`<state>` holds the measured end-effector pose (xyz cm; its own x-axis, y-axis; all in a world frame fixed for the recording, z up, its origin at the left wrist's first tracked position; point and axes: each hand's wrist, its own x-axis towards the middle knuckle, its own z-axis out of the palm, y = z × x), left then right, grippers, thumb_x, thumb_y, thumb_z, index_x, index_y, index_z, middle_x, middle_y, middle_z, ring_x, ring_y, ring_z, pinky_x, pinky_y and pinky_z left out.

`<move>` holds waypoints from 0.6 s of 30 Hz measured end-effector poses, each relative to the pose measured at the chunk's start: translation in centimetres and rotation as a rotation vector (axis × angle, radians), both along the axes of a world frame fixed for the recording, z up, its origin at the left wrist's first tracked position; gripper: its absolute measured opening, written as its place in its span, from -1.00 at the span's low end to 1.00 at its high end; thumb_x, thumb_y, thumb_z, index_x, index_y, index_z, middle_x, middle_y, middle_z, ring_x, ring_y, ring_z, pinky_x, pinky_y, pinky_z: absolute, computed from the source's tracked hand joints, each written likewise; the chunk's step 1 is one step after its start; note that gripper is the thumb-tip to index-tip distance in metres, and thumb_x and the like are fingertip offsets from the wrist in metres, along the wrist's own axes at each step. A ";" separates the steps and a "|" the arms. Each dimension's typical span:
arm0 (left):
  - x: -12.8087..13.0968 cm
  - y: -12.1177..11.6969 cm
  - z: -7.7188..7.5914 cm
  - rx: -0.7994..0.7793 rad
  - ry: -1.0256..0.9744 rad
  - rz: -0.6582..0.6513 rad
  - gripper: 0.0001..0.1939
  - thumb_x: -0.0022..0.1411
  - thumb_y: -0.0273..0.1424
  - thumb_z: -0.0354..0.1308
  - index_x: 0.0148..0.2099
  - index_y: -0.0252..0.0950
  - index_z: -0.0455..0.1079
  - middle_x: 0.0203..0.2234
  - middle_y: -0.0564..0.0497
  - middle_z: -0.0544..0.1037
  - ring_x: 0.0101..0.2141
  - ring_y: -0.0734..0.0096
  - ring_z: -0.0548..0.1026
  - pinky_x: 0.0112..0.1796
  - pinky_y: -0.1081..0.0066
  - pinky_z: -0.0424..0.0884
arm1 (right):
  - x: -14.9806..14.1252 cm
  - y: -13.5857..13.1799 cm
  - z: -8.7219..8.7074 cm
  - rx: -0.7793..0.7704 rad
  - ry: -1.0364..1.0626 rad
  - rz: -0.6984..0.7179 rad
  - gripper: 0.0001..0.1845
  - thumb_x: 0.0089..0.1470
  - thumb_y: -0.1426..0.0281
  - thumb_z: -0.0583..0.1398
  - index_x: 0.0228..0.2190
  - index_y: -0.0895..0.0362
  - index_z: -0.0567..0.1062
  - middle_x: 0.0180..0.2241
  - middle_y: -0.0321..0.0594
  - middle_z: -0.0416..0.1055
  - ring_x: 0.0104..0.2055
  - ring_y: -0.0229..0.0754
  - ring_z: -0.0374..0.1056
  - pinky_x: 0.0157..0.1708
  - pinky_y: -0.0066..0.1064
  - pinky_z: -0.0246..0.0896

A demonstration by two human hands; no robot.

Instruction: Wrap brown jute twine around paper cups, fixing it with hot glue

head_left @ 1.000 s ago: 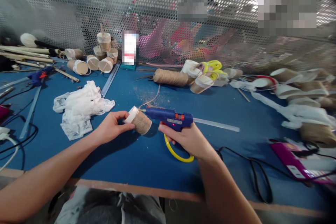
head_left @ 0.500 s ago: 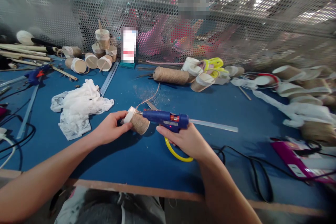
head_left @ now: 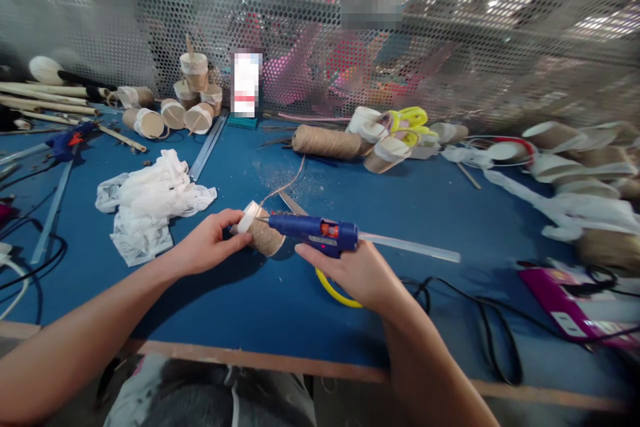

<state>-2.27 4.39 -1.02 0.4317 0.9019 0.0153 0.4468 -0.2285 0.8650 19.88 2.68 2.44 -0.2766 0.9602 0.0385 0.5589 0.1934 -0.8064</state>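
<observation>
My left hand is closed around a small paper cup partly wrapped in jute twine, held on its side just above the blue table. A blue hot glue gun sits in my right hand, fingers wrapped on its yellow handle. The gun's nozzle touches the cup near its white rim. A clear glue stick sticks out of the gun's back. A strand of twine runs from the cup up to a jute spool lying further back.
A crumpled white plastic bag lies left of my hands. Twine-wrapped cups are stacked at the back left, more cups at the right. Black cables, a purple device, a second glue gun and a perforated metal screen surround the area.
The glue gun's nozzle has shifted slightly left along the cup. Both hands stay on the same things; the view has tilted a little.
</observation>
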 end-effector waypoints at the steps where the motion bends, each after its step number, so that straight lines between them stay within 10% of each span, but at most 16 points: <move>1: 0.0 0.0 0.0 -0.001 -0.001 -0.001 -0.76 0.14 -0.34 0.00 -0.20 -0.36 0.37 -0.31 -0.06 0.48 -0.26 0.29 0.41 -0.18 0.33 0.29 | 0.0 -0.1 -0.1 0.016 -0.020 0.002 -0.86 -0.09 0.29 0.16 -0.46 0.07 0.49 -0.56 -0.35 0.45 -0.45 -0.16 0.36 -0.51 -0.41 0.23; 18: -0.1 0.0 -0.2 0.004 -0.006 -0.024 -0.76 0.17 -0.33 -0.01 -0.18 -0.35 0.36 -0.29 -0.08 0.47 -0.24 0.27 0.40 -0.15 0.27 0.29 | 0.4 -0.3 -0.4 0.140 -0.166 -0.024 -0.82 -0.07 0.26 0.16 -0.45 0.09 0.49 -0.53 -0.33 0.48 -0.47 -0.18 0.39 -0.46 -0.44 0.26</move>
<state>-2.38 4.42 -1.23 0.4535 0.8910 0.0214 0.4359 -0.2426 0.8667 20.26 2.35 2.03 -0.2677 0.9550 0.1276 0.6876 0.2821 -0.6691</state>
